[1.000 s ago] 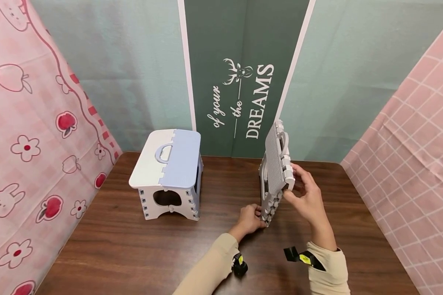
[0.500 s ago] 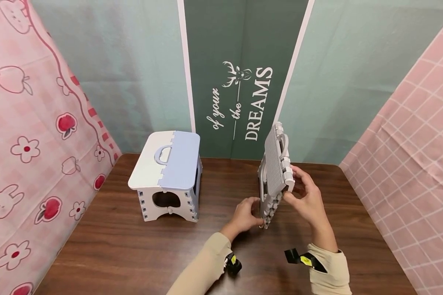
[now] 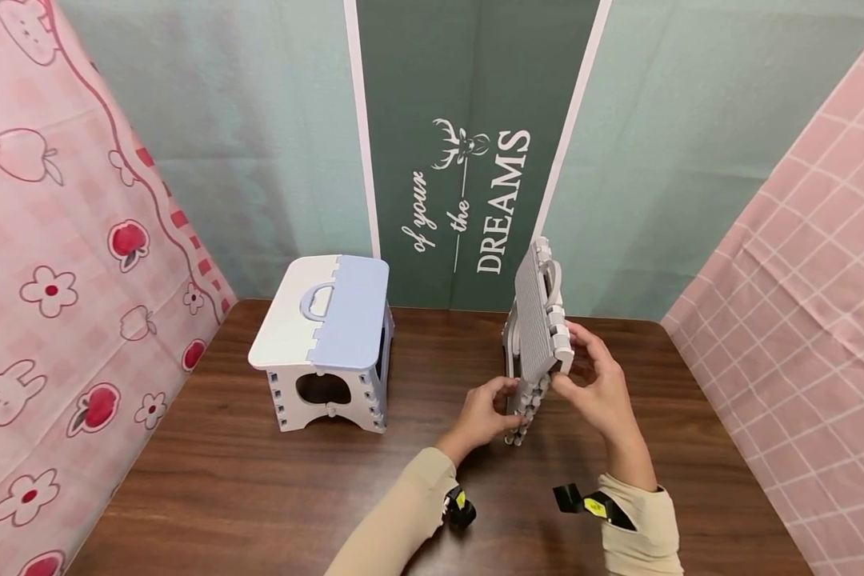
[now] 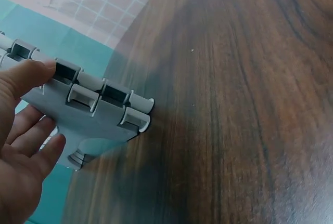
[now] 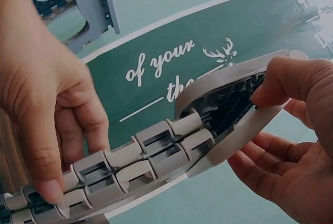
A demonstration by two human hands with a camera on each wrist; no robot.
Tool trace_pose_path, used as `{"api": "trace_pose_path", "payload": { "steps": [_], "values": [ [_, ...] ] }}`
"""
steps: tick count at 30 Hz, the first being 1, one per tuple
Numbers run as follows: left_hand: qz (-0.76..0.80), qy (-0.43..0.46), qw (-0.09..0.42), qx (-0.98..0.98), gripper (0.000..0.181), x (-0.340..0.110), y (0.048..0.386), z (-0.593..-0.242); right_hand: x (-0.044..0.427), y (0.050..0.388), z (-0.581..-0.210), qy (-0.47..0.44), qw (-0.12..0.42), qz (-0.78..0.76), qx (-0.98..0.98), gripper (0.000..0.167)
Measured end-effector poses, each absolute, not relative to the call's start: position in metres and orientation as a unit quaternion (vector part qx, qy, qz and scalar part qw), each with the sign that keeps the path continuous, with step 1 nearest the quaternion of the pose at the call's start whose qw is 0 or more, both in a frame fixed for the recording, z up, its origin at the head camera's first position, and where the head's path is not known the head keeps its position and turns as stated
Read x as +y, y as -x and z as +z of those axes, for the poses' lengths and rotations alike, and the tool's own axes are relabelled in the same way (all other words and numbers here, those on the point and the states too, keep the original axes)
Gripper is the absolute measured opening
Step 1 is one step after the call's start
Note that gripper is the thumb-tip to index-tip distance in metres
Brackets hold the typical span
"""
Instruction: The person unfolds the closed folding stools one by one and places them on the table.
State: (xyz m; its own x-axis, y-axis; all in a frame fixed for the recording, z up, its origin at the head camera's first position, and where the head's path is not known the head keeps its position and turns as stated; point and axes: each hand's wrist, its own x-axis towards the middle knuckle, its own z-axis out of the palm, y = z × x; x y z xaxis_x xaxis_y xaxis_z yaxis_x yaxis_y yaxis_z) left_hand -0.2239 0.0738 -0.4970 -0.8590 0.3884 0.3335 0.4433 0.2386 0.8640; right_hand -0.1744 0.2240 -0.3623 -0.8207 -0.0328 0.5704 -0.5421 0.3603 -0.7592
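A grey folding stool [image 3: 534, 324] stands upright on its edge at the right of the table, folded nearly flat, with its handle [image 3: 555, 282] facing right. My left hand [image 3: 479, 416] holds its lower near side, thumb on the hinged leg edge [image 4: 86, 95] and fingers on the left face. At the upper near corner my right hand [image 3: 606, 396] pinches the seat; the right wrist view has its thumb [image 5: 273, 81] at the gap between the two seat halves. There the halves are slightly parted, dark ribbing [image 5: 229, 109] showing inside.
To the left, a white and blue folding stool [image 3: 353, 312] stands unfolded on the brown wooden table [image 3: 259, 496]. A green printed cloth [image 3: 432, 64] hangs behind. Pink patterned cloths border the left [image 3: 50, 336] and right [image 3: 814, 320] sides.
My left hand loosens from the lower near corner of the grey stool, then takes hold slightly higher on its leg edge. The right hand and both stools stay nearly still.
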Motion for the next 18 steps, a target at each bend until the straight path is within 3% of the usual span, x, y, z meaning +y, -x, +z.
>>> {"api": "trace_pose_path", "payload": {
  "steps": [4,18],
  "values": [
    [-0.567,0.256,0.034,-0.782,0.046,0.0749,0.2256,-0.5012,0.2224,0.1755,-0.3624,-0.182,0.241,0.536,-0.789,0.066],
    [-0.583,0.244,-0.004,-0.775,0.046,0.0746,0.2280,-0.5019,0.2292,0.1676,-0.3684,-0.183,0.206,0.505,-0.818,0.072]
  ]
}}
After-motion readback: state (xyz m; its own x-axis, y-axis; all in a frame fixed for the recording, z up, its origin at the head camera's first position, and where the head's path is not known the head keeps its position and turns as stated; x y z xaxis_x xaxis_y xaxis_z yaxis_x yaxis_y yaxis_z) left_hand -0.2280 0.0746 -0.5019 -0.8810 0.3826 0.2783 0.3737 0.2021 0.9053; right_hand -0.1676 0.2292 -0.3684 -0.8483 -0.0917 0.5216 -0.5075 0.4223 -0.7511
